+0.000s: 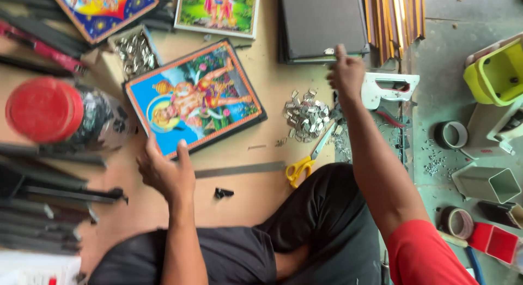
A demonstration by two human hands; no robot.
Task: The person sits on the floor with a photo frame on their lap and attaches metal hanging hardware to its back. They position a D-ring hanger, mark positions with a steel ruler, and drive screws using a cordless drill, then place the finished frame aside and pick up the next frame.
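The black-framed rectangular picture with a bright blue and orange printed image [195,98] is lying flat and slightly askew on the brown board floor [256,192], just ahead of the seated person's knees. The left hand [166,170] is hovering at its near edge with fingers loosely spread and half curled, gripping nothing, the fingertips just over the frame's lower border; whether they are actually touching it I cannot tell. The right hand [345,72] is reaching out far ahead, mostly closed with one finger raised, near the stack of dark flat backing boards [322,24]; whether it is pinching anything small is not clear.

The risks, as I judge them, are lying around the picture. A loose heap of small shiny metal clips [306,119] is sitting just to the right of the frame, and more metal bits are scattered further right, so a sweeping forearm could be scattering them under the frame or onto its face. The yellow-handled scissors [305,162] are resting close to the right knee, blades pointing towards the heap, where a shifting leg could be catching them. A white staple gun [388,89] is lying just beside the outstretched right hand. To the left, a clear jar with a red lid [52,113] is standing near the frame's corner and could be tipping if nudged.
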